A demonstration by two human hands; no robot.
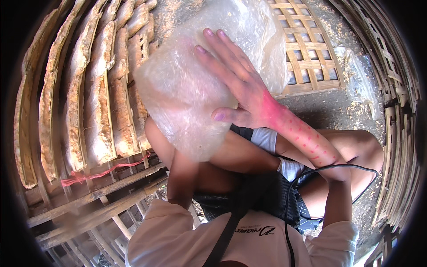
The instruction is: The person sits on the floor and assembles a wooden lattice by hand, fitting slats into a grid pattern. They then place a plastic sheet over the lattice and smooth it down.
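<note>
Sheet held up flat between two hands, above the knees.

Translucent, bubbly and pale, the sheet (195, 84) fills the upper middle of the view, and the right hand (240, 84) lies open against its near face, fingers (222, 53) spread and straight, thumb stretched along the lower edge. The left hand is hidden behind the sheet; only its forearm (182, 178) rises under the lower corner, so its fingers cannot be told. Red stain and dots mark the right wrist and forearm. Below are bare knees, dark shorts, a white shirt, a black strap and a thin black cable (338, 167). To the left, a wooden rack (89, 200) holds bamboo trays (93, 102) standing on edge, crusted pale, with a red string (106, 172) across. Behind the sheet a woven bamboo mat (307, 53) lies on gritty ground; more trays (400, 133) lean at the right rim.
</note>
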